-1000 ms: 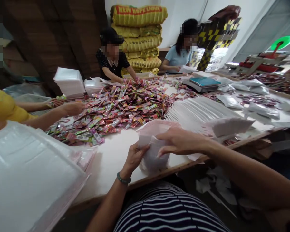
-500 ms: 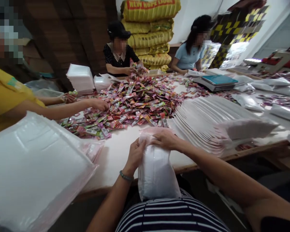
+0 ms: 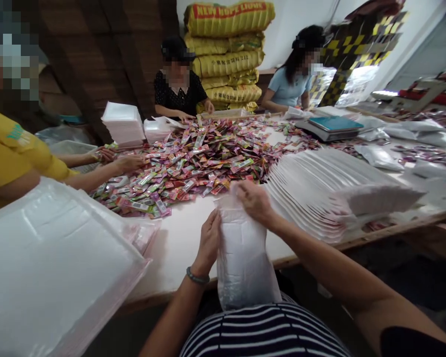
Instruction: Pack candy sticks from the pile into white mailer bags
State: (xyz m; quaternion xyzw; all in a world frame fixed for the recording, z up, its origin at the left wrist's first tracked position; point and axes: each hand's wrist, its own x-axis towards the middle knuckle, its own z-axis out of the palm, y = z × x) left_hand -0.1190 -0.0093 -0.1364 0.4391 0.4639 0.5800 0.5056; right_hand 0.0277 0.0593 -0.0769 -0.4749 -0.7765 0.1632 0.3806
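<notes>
A clear plastic bag (image 3: 245, 258) with a whitish, flat content stands upright between my body and the table edge. My left hand (image 3: 209, 240) is closed on its upper left side. At the top, my right hand (image 3: 255, 202) pinches the bag's raised flap, a little blurred by motion. Just beyond my hands lies a big heap of small, colourful printed sachets (image 3: 211, 158). To the right of my right hand is a fanned stack of flat white plastic bags (image 3: 319, 183).
A large stack of clear bags (image 3: 52, 263) fills the left front of the white table (image 3: 163, 263). Farther off are a bag stack (image 3: 122, 124), a blue-topped scale (image 3: 334, 124) and filled bags (image 3: 379, 157). A co-worker in yellow (image 3: 22, 148) reaches in from the left; two others sit opposite.
My right hand has moved up and slightly away with the bag's top edge, lifting the flap. My left hand keeps its hold. The yellow-sleeved co-worker's hand has drawn back left from the heap.
</notes>
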